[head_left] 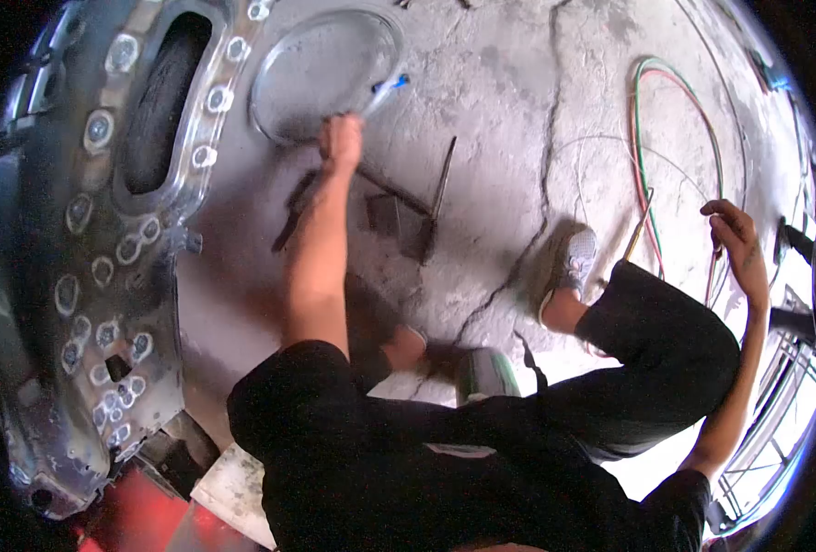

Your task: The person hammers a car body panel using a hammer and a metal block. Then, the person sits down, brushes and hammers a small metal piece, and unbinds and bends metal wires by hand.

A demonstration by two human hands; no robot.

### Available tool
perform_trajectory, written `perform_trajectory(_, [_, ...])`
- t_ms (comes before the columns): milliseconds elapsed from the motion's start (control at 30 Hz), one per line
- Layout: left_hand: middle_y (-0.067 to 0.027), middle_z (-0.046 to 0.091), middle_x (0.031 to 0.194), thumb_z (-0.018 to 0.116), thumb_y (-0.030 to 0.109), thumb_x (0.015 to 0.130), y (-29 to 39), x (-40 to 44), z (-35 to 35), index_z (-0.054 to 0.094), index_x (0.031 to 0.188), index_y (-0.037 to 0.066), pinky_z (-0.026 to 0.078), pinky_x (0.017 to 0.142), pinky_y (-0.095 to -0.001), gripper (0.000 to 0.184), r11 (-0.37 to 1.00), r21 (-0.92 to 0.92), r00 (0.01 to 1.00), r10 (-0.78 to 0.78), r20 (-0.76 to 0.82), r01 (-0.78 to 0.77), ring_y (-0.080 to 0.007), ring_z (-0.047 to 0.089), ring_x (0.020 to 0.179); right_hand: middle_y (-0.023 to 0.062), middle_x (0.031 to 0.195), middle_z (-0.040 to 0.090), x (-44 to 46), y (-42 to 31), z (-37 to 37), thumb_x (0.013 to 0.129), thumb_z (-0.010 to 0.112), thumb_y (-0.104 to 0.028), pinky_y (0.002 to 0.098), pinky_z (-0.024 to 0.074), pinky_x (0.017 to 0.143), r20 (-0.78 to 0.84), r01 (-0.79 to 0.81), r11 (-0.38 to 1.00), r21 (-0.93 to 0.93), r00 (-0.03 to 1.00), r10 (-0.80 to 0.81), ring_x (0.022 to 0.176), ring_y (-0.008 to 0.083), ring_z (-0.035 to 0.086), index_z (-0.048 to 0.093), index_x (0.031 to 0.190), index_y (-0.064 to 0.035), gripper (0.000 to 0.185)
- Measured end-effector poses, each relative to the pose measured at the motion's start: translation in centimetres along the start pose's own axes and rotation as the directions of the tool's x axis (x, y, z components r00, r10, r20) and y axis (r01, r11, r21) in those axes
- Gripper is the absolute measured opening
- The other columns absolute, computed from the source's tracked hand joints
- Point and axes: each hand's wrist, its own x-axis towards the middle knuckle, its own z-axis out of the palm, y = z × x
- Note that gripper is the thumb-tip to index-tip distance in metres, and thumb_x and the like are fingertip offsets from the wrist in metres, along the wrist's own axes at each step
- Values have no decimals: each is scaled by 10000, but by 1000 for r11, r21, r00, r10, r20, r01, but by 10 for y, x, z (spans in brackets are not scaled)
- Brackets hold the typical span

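Note:
My left hand [339, 143] is closed in a fist, reaching out over the floor. From it runs a looped clear hose [259, 92], and a whitish end with a blue tip [399, 83] sticks out beyond the knuckles. Motion blur softens this end. My right hand [737, 244] hangs past my bent knee with its fingers loosely bent and apart. Near it lie red and green hoses [636, 120] that lead to a brass-coloured torch [640, 224]. Whether the fingers touch the reddish line below them is hard to see.
On my left stands a large sheet-metal panel [95, 230] with ground weld spots and a long slot. Dark metal tools and a rod [445, 175] lie on the cracked concrete floor [491, 110]. A white block [233, 497] and something red [146, 511] sit at lower left.

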Motion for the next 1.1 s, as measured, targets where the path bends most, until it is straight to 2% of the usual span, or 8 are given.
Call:
perform_trajectory(167, [-238,688,970,557,182,906,-94,22,-29,707,977,22,564,741,-447,230,883,64,871,-445,-207,466,-373,703,852,-8,648,458,-2,8,-2,961,528,-174,254,392,562,-38,65,997,30,997,-64,593,81,450,636,1120,-13,251])
perform_trajectory(333, [-245,643,1166,625,155,872,-12,-28,-79,620,1183,-8,475,967,-453,351,935,-280,965,-251,-80,220,-407,613,1109,-29,607,445,-10,-22,-4,967,520,-181,242,362,509,-203,139,990,-3,970,-136,549,60,420,665,1166,-19,295])
perform_trajectory(400, [-253,588,1276,611,191,908,37,-27,-57,551,1303,-15,437,1025,-434,450,872,-485,998,44,-50,-62,-368,561,1212,-29,593,441,-14,-34,-3,971,512,-180,244,350,491,-239,234,972,4,944,-226,532,58,407,667,1168,-14,301])
perform_trajectory(433, [-229,587,1301,608,190,931,86,-42,-91,542,1319,-17,439,1030,-392,445,672,-735,991,133,-2,-91,-315,560,1229,-30,586,439,-16,-39,-4,973,508,-180,245,343,481,-258,283,959,5,927,-273,523,58,400,668,1169,-12,304])
perform_trajectory(500, [-150,604,1313,568,160,985,148,-50,-107,513,1365,0,445,1011,-324,416,335,-923,952,290,-93,-192,-206,545,1234,-31,569,421,-24,-46,-7,985,499,-197,243,322,458,-287,357,934,-22,893,-348,497,55,373,661,1187,-13,317])
perform_trajectory(633, [-96,626,1251,553,159,1001,208,-69,-189,518,1368,5,419,1042,-307,400,116,-969,885,442,-146,-218,-185,576,1164,-35,565,413,-49,-57,-18,990,503,-234,238,304,448,-383,515,857,-13,789,-481,487,56,368,658,1205,-21,340])
perform_trajectory(800, [-73,697,875,591,135,969,201,-96,-294,663,1164,-6,585,739,-315,252,32,-983,854,500,-140,-180,-158,682,810,-28,581,466,-82,-60,-57,980,523,-294,226,344,460,-499,623,782,-7,676,-542,503,54,428,672,1197,-30,373])
perform_trajectory(1100, [-75,676,873,661,217,927,192,-147,-422,650,1050,-9,598,673,-353,257,169,-972,844,535,-46,-161,-193,681,741,-42,651,492,-81,-95,-69,969,544,-186,202,374,463,-523,704,708,45,621,-584,525,27,427,661,1257,-108,321])
